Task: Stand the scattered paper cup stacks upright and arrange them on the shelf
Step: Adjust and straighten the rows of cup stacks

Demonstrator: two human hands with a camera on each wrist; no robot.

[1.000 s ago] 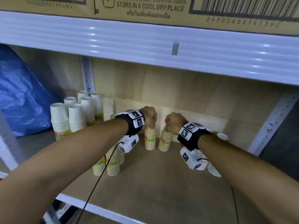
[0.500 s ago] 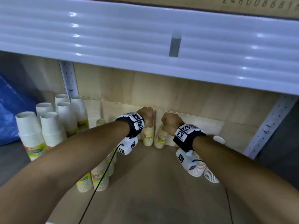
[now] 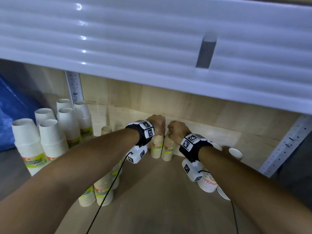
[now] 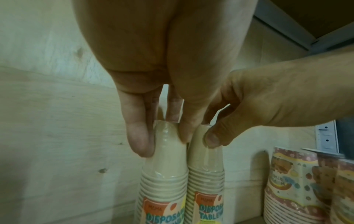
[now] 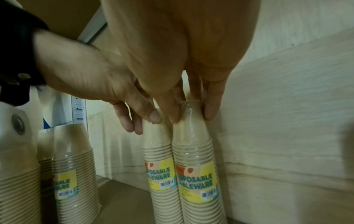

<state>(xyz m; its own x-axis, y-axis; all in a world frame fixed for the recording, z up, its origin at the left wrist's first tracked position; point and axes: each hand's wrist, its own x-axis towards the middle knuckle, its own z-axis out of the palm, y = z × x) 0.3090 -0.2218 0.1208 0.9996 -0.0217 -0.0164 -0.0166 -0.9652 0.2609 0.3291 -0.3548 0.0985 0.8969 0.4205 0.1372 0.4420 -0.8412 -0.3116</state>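
Note:
Two beige paper cup stacks wrapped in clear film stand upright side by side at the back of the wooden shelf [image 3: 160,200], close to the back wall. My left hand [image 3: 157,125] pinches the top of the left stack [image 3: 156,148] from above. In the left wrist view, the left hand [image 4: 162,136] has its thumb and fingers around the top cup of the left stack [image 4: 162,189]. My right hand [image 3: 175,132] grips the top of the right stack [image 3: 168,150]. The right wrist view shows the right hand [image 5: 189,116] holding the right stack [image 5: 193,151] against the left stack [image 5: 159,151].
Tall white cup stacks [image 3: 50,137] stand at the left, with a blue sheet [image 3: 10,115] beyond them. More beige stacks [image 3: 101,191] stand under my left forearm. Patterned cups [image 3: 207,183] sit under my right wrist. The white upper shelf beam [image 3: 152,48] hangs low overhead.
Both hands have moved the two stacks back toward the wall and closer together. The right stack, tilted before, now stands straight against the left one. The head view has come closer.

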